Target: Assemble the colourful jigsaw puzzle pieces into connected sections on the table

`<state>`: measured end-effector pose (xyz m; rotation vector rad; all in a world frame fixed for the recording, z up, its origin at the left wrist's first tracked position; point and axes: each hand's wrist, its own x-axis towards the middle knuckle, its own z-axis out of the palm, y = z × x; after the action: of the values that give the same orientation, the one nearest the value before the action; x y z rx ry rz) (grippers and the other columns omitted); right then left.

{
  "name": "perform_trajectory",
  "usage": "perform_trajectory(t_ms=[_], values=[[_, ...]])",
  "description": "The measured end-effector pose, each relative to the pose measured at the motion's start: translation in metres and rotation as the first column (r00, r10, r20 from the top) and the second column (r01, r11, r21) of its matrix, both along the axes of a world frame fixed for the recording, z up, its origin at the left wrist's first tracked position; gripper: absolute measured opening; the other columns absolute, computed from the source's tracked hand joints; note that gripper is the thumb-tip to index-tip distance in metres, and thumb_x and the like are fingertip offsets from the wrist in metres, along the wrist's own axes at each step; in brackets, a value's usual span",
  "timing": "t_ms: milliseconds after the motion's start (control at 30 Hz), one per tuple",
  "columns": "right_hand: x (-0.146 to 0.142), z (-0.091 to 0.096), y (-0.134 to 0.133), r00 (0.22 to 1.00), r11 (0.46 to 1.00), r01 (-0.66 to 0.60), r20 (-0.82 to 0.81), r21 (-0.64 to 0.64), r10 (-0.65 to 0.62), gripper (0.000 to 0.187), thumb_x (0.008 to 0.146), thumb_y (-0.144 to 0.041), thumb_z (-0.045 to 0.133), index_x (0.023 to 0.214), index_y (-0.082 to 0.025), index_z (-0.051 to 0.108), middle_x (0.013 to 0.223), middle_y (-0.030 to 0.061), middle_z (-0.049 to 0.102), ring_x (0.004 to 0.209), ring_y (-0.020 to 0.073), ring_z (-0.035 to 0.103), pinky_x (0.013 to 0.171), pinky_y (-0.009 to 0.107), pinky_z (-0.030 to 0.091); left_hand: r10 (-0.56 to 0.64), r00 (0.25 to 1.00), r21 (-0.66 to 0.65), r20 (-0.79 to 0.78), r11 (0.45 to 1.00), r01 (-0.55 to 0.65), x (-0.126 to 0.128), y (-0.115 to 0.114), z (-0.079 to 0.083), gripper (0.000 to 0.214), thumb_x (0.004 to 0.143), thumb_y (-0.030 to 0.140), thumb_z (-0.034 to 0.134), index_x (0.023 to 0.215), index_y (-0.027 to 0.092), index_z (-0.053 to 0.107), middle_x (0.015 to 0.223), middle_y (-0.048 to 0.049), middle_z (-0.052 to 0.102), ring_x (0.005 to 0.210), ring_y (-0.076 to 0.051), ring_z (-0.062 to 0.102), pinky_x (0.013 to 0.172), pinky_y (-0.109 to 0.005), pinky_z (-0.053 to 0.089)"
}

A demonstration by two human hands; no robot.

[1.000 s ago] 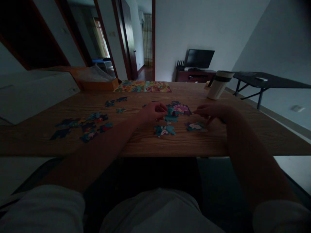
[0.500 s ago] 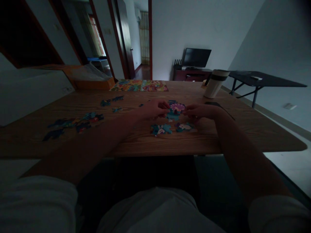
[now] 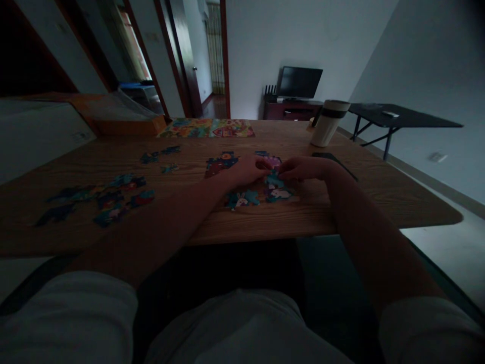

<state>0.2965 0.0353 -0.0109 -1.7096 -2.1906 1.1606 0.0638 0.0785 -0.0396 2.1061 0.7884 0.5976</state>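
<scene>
My left hand (image 3: 248,170) and my right hand (image 3: 301,168) meet over a joined cluster of jigsaw pieces (image 3: 273,178) on the wooden table (image 3: 235,217). Both hands have curled fingers pinching at this cluster, fingertips nearly touching each other. Just below them lies a piece with a white rabbit (image 3: 242,199) and another joined bit with a white figure (image 3: 279,194). A dark joined patch (image 3: 221,164) sits left of my left hand.
Several loose pieces (image 3: 102,194) are scattered at the table's left. A colourful picture sheet (image 3: 207,128) and an orange box (image 3: 113,115) lie at the far edge. A white cup (image 3: 326,129) and a dark phone (image 3: 333,160) stand at the right.
My right hand has moved left to meet my left hand over the pieces. The cluster has come nearer to the lower pieces. The view has shifted, showing the dark joined patch.
</scene>
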Motion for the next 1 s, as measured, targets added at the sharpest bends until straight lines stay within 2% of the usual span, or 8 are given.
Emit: perform_trajectory(t_ms=[100, 167, 333, 433, 600, 733, 867, 1000], values=[[0.009, 0.001, 0.002, 1.0, 1.0, 0.02, 0.01, 0.014, -0.02, 0.035, 0.083, -0.048, 0.07, 0.101, -0.019, 0.071, 0.085, 0.0059, 0.066, 0.068, 0.0148, 0.056, 0.055, 0.025, 0.041, -0.023, 0.999, 0.141, -0.029, 0.99, 0.027, 0.001, -0.006, 0.002, 0.019, 0.087, 0.018, 0.069, 0.106, 0.014, 0.072, 0.102, -0.0082, 0.074, 0.087, -0.018, 0.067, 0.082, -0.029, 0.052], [0.015, 0.003, 0.002, 0.998, 0.999, 0.041, 0.055, -0.019, -0.04, 0.036, 0.082, -0.05, 0.071, 0.1, -0.02, 0.07, 0.088, 0.0068, 0.068, 0.071, 0.0161, 0.059, 0.057, 0.025, 0.043, -0.067, 0.992, 0.25, -0.103, 0.964, 0.091, 0.001, -0.011, 0.002, 0.024, 0.089, 0.021, 0.069, 0.112, 0.016, 0.073, 0.106, -0.0078, 0.073, 0.091, -0.019, 0.067, 0.085, -0.03, 0.051], [0.019, 0.004, 0.002, 0.989, 0.998, 0.033, 0.147, -0.057, -0.024, 0.036, 0.082, -0.053, 0.071, 0.093, -0.019, 0.07, 0.084, 0.0074, 0.067, 0.072, 0.0174, 0.059, 0.059, 0.026, 0.045, -0.177, 0.928, 0.434, -0.327, 0.844, 0.314, -0.003, -0.019, 0.0, 0.025, 0.095, 0.03, 0.062, 0.116, 0.022, 0.074, 0.107, -0.0073, 0.072, 0.1, -0.023, 0.065, 0.094, -0.033, 0.047], [0.019, 0.003, 0.003, 0.985, 0.999, 0.044, 0.171, -0.019, -0.04, 0.035, 0.081, -0.051, 0.073, 0.097, -0.02, 0.07, 0.086, 0.0068, 0.067, 0.072, 0.0175, 0.059, 0.059, 0.027, 0.045, -0.239, 0.909, 0.436, -0.34, 0.816, 0.378, -0.004, -0.019, -0.001, 0.025, 0.096, 0.033, 0.061, 0.113, 0.022, 0.076, 0.105, -0.008, 0.072, 0.1, -0.024, 0.065, 0.095, -0.034, 0.046], [0.023, 0.001, 0.005, 0.991, 1.0, 0.0, 0.135, 0.001, -0.001, 0.035, 0.079, -0.05, 0.073, 0.098, -0.021, 0.07, 0.091, 0.0062, 0.068, 0.074, 0.0175, 0.058, 0.06, 0.027, 0.044, -0.235, 0.921, 0.404, -0.312, 0.844, 0.352, -0.005, -0.018, -0.002, 0.027, 0.093, 0.039, 0.065, 0.114, 0.025, 0.077, 0.112, -0.007, 0.072, 0.106, -0.025, 0.064, 0.1, -0.034, 0.044], [0.024, 0.0, 0.007, 0.986, 1.0, 0.012, 0.164, 0.016, -0.014, 0.037, 0.078, -0.05, 0.074, 0.102, -0.021, 0.072, 0.093, 0.0067, 0.069, 0.075, 0.0187, 0.059, 0.061, 0.028, 0.045, -0.24, 0.922, 0.405, -0.304, 0.843, 0.353, -0.006, -0.019, -0.002, 0.028, 0.089, 0.038, 0.069, 0.111, 0.024, 0.077, 0.114, -0.0068, 0.072, 0.11, -0.025, 0.062, 0.104, -0.035, 0.042], [0.024, -0.003, 0.01, 0.983, 0.996, -0.012, 0.184, 0.09, -0.005, 0.035, 0.078, -0.048, 0.075, 0.1, -0.02, 0.073, 0.098, 0.0078, 0.072, 0.082, 0.0211, 0.061, 0.068, 0.03, 0.047, -0.268, 0.911, 0.404, -0.313, 0.831, 0.383, -0.007, -0.021, -0.001, 0.029, 0.091, 0.044, 0.066, 0.108, 0.024, 0.078, 0.111, -0.0076, 0.072, 0.111, -0.026, 0.061, 0.104, -0.035, 0.041], [0.025, -0.007, 0.013, 0.984, 0.997, -0.016, 0.179, 0.069, 0.003, 0.041, 0.078, -0.053, 0.076, 0.103, -0.02, 0.074, 0.1, 0.0079, 0.073, 0.082, 0.0217, 0.063, 0.068, 0.03, 0.047, -0.264, 0.891, 0.418, -0.369, 0.81, 0.412, -0.007, -0.023, 0.0, 0.031, 0.094, 0.047, 0.062, 0.109, 0.024, 0.077, 0.112, -0.0077, 0.071, 0.115, -0.026, 0.059, 0.105, -0.035, 0.04]])
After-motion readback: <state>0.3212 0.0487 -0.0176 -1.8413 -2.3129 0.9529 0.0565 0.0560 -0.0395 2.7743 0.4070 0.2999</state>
